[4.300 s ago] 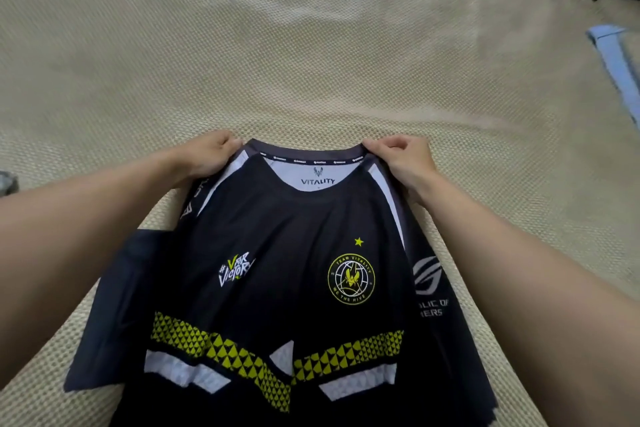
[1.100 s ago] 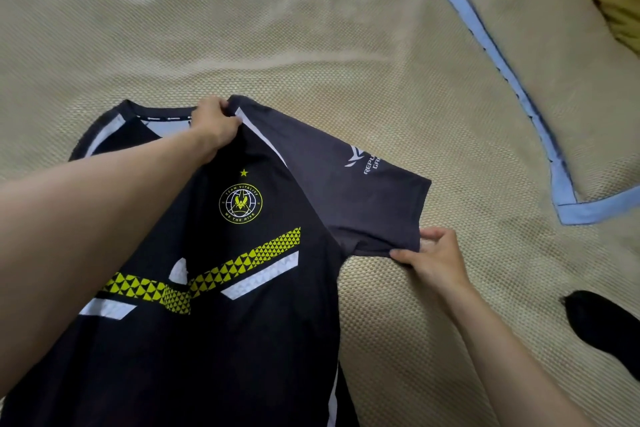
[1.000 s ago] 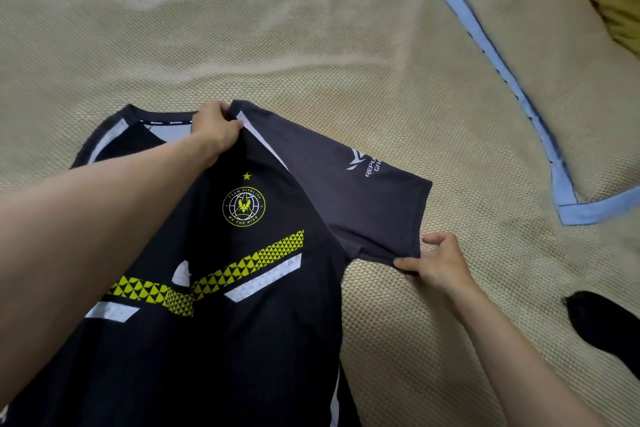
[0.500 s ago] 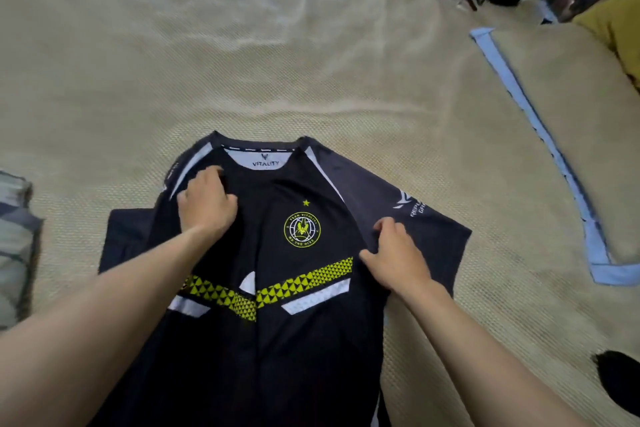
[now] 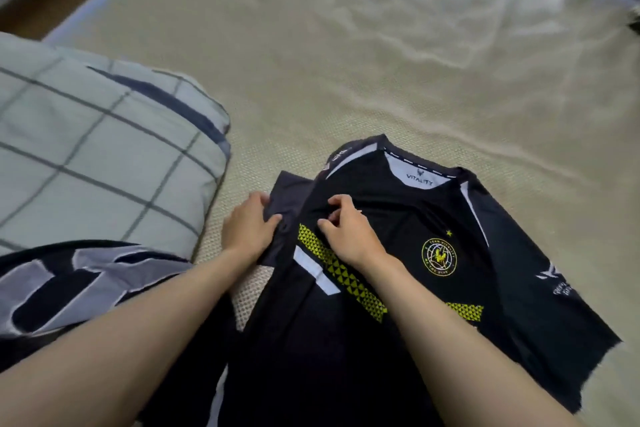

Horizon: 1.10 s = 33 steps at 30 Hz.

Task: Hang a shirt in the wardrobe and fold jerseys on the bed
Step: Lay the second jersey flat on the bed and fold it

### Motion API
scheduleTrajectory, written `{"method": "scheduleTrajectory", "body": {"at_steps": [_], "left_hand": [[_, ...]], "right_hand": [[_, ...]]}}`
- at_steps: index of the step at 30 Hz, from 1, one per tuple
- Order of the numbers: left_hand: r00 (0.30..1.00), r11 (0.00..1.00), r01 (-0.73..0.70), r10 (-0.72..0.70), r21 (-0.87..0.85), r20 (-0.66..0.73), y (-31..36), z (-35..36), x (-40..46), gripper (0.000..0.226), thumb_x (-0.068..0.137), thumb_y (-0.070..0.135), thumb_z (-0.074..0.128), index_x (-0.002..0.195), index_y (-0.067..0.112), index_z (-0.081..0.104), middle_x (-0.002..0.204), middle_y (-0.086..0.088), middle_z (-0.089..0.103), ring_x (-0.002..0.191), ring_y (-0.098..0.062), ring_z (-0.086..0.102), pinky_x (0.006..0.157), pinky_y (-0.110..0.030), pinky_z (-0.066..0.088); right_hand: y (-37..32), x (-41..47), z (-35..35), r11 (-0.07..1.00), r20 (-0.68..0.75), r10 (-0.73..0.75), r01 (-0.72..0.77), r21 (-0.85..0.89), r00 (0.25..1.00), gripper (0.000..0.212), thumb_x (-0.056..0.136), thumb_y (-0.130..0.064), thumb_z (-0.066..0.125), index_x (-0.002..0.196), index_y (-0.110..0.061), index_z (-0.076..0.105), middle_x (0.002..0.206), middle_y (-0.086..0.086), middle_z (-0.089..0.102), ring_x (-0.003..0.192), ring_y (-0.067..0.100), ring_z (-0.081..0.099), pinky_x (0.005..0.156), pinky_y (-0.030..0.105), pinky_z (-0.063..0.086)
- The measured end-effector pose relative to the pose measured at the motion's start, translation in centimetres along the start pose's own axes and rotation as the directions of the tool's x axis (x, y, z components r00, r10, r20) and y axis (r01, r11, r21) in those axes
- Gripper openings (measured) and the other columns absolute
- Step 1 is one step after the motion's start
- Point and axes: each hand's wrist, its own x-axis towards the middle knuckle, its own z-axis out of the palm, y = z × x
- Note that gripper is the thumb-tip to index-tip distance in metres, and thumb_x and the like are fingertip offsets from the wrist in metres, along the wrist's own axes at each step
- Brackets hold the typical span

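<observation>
You are laying the black jersey (image 5: 398,253) flat on the bed (image 5: 346,62) for folding. Your left hand (image 5: 247,230) pinches its sleeve at nine o'clock; your right hand (image 5: 346,230) pinches the chest fabric. Next, probably tug that sleeve smooth, then fold inward.

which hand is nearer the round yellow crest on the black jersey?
Right. The right hand pinches the black jersey just left of the round yellow crest; the left hand grips the far sleeve's edge.
</observation>
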Motion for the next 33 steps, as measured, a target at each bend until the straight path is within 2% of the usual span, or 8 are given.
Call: {"method": "scheduleTrajectory", "body": {"at_steps": [3,8,11,15,21,24,29,33], "left_hand": [[0.996,0.984,-0.024,0.009,-0.176,-0.086,0.7,-1.3,1.3,0.017,0.098,0.027,0.055,0.106,0.012,0.056,0.112,-0.014,0.066,0.107,-0.037,0.06,0.081,-0.039,0.043],[0.914,0.835,0.12,-0.304,-0.537,-0.27,0.9,-7.3,2.6,0.018,0.101,0.016,0.039,0.118,0.009,0.042,0.114,-0.02,0.062,0.103,-0.039,0.059,0.079,-0.037,0.039],[0.904,0.879,0.011,-0.213,-0.477,-0.372,0.7,-11.0,3.2,0.018,0.098,0.011,0.041,0.115,0.01,0.046,0.105,-0.01,0.061,0.094,-0.03,0.055,0.081,-0.037,0.042],[0.954,0.928,0.009,-0.12,-0.373,-0.276,0.1,-13.0,4.3,0.023,0.092,0.006,0.046,0.112,0.016,0.05,0.106,-0.002,0.062,0.096,-0.026,0.056,0.078,-0.033,0.04],[0.952,0.923,-0.048,-0.074,-0.383,-0.297,-1.3,-13.5,2.5,0.054,0.083,-0.008,0.036,0.118,0.03,0.054,0.099,0.0,0.064,0.09,-0.023,0.057,0.075,-0.033,0.04],[0.947,0.855,-0.115,-0.06,-0.506,-0.317,-2.3,-13.3,1.6,0.062,0.077,-0.014,0.031,0.107,0.029,0.064,0.099,0.001,0.072,0.098,-0.017,0.066,0.087,-0.032,0.052],[0.915,0.839,-0.182,-0.046,-0.512,-0.401,-2.3,-12.5,1.2,0.052,0.088,-0.015,0.034,0.104,0.02,0.069,0.11,0.001,0.07,0.102,-0.008,0.064,0.079,-0.003,0.046],[0.961,0.862,-0.13,-0.011,-0.49,-0.275,-2.9,-11.9,3.3,0.043,0.094,-0.004,0.042,0.121,0.018,0.066,0.121,0.0,0.067,0.108,-0.013,0.066,0.088,-0.026,0.058]], "right_hand": [[-1.2,0.8,1.6,0.998,-0.036,0.051,-0.052,-0.045,0.998,0.054,0.096,-0.032,0.062,0.142,-0.013,0.04,0.13,0.01,0.057,0.118,0.026,0.056,0.095,0.035,0.043],[-2.3,1.7,1.7,0.984,-0.05,0.157,-0.161,-0.075,0.986,0.053,0.098,-0.037,0.058,0.138,-0.007,0.04,0.141,0.013,0.052,0.127,0.032,0.052,0.092,0.034,0.038],[-2.9,2.5,1.3,0.974,-0.006,0.217,-0.217,-0.071,0.976,0.051,0.099,-0.039,0.055,0.135,-0.007,0.041,0.14,0.015,0.053,0.125,0.033,0.053,0.099,0.037,0.041],[-3.6,3.4,1.2,0.973,0.026,0.21,-0.207,-0.1,0.977,0.052,0.096,-0.036,0.057,0.138,-0.012,0.038,0.136,0.013,0.055,0.121,0.032,0.056,0.101,0.039,0.044],[-5.0,4.6,1.9,0.992,-0.093,-0.069,0.059,-0.11,0.993,0.06,0.094,-0.029,0.056,0.151,-0.025,0.036,0.145,0.01,0.043,0.131,0.031,0.05,0.108,0.042,0.043],[-5.6,6.1,2.5,0.972,-0.003,-0.135,0.132,-0.192,0.991,0.064,0.098,-0.032,0.046,0.159,-0.027,0.027,0.163,0.005,0.027,0.146,0.029,0.034,0.117,0.045,0.035],[-5.7,7.9,3.4,0.865,0.123,-0.062,0.115,-0.489,0.99,0.065,0.102,-0.04,0.033,0.162,-0.024,0.015,0.171,0.007,0.006,0.152,0.032,0.023,0.123,0.05,0.021],[-3.7,7.2,2.2,0.925,0.146,-0.136,0.178,-0.336,0.98,0.066,0.101,-0.027,0.043,0.162,-0.022,0.018,0.171,0.006,0.003,0.157,0.023,0.012,0.127,0.048,0.012]]}}
